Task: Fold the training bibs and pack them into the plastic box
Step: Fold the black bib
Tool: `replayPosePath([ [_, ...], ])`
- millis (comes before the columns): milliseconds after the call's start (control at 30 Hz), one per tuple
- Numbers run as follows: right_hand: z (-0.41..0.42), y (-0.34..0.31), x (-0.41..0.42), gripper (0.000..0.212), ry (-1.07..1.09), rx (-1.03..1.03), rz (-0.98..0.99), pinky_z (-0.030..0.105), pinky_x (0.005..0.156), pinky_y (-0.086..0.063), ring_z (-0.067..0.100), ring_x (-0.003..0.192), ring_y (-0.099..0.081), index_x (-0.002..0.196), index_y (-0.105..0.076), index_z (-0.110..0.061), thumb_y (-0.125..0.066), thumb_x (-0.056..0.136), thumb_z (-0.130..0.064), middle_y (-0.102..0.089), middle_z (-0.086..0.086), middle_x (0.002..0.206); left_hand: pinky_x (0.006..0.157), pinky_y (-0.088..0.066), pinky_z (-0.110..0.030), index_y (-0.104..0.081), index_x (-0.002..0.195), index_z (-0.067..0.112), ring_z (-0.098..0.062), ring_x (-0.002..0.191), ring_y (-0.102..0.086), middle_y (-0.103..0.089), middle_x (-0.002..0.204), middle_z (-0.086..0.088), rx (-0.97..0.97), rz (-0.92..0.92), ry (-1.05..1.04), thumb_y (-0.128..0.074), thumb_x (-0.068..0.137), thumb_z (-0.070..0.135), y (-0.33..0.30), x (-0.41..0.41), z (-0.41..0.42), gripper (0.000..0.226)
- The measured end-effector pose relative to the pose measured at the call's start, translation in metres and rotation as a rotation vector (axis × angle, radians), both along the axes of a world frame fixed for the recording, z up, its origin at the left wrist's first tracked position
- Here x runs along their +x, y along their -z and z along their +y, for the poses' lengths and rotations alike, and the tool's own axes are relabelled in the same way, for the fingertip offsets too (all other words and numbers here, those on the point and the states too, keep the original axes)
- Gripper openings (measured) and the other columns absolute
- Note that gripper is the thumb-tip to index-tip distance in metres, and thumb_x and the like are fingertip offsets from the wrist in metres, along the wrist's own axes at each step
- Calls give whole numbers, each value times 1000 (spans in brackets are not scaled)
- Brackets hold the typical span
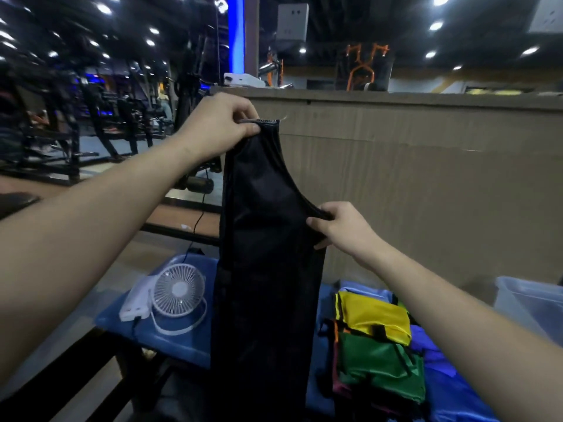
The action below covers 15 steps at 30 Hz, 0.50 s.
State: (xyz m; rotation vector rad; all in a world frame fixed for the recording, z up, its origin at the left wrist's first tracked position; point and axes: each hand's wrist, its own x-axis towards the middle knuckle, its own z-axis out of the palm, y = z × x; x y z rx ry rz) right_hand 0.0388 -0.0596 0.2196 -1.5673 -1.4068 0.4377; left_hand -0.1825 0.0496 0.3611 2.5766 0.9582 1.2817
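Head view: left hand [217,123] pinches black bib [268,269] strap; right hand [341,228] grips armhole edge.

Two bare forearms come into view from the near edge, one on the left and one on the right. No sleeves show on either; both arms are uncovered up to the frame edge. The left hand [217,123] and right hand [341,228] wear no gloves, rings, watch or wristband. The fingers [315,222] are bare, with short nails.
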Motion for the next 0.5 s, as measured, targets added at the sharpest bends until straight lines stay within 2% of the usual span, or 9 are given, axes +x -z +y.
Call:
replayPosePath([
  [100,44,7,18,10,-4,-25,0,48,70,-63,34,82,-73,91,-71,-6,-65,93,-13,-73,21,92,68,-43,-21,-72,91,24,-10,80,-61,-68,83,5,0,18,-23,-71,90,23,8,21,42,2],
  [200,76,15,35,9,10,-49,-19,44,71,-63,30,83,-73,91,-71,-7,-64,94,-11,-73,18,92,78,-47,-26,-73,93,19,-14,89,-65,-72,90,0,1,22,-18,-71,90,22,22,39,73,4],
  [333,111,30,62,13,42,-62,-46,46,73,-63,27,79,-74,81,-70,-13,-65,93,-13,-74,12,85,80,-43,-22,-71,91,27,-9,90,-62,-69,89,8,-47,15,0,-71,91,25,42,58,111,2],
  [433,133,42,81,18,69,-47,-89,47,73,-62,22,76,-73,77,-70,-23,-66,93,-16,-74,4,78,82,-45,-24,-73,94,23,-12,94,-64,-70,91,6,-32,43,22,-70,91,24,55,72,139,4],
  [500,142,47,91,20,99,-10,-119,42,74,-61,16,73,-72,76,-70,-27,-66,93,-17,-72,-4,72,82,-43,-24,-73,94,22,-11,95,-63,-70,92,8,-8,44,42,-70,91,24,61,80,151,4],
])
